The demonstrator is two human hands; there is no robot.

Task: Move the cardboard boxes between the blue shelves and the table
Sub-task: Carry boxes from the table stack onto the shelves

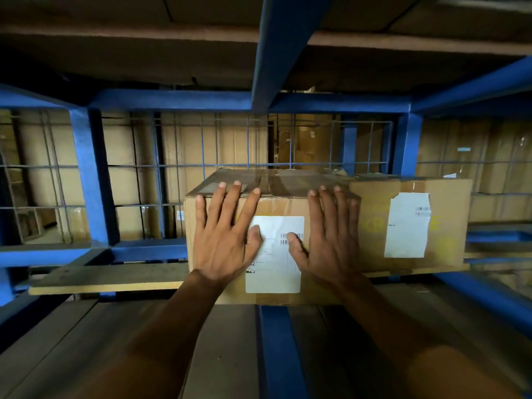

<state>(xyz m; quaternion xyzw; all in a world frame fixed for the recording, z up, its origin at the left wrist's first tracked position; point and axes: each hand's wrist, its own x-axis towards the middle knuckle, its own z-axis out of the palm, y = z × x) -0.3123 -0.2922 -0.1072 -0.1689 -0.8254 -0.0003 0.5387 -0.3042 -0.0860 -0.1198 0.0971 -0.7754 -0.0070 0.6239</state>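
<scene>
Now both palms press flat on the cardboard box (270,205) on the blue shelf (149,249), left hand (223,240) and right hand (328,240) with fingers spread straight.

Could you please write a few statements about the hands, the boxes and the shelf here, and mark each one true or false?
1. The left hand and the right hand rest flat, fingers straight, on the front of the cardboard box. True.
2. That box carries no label. False: a white label sits on its front, between the hands.
3. A second box stands to its right on the same shelf. True.
4. The shelf frame is red. False: it is blue.
</scene>
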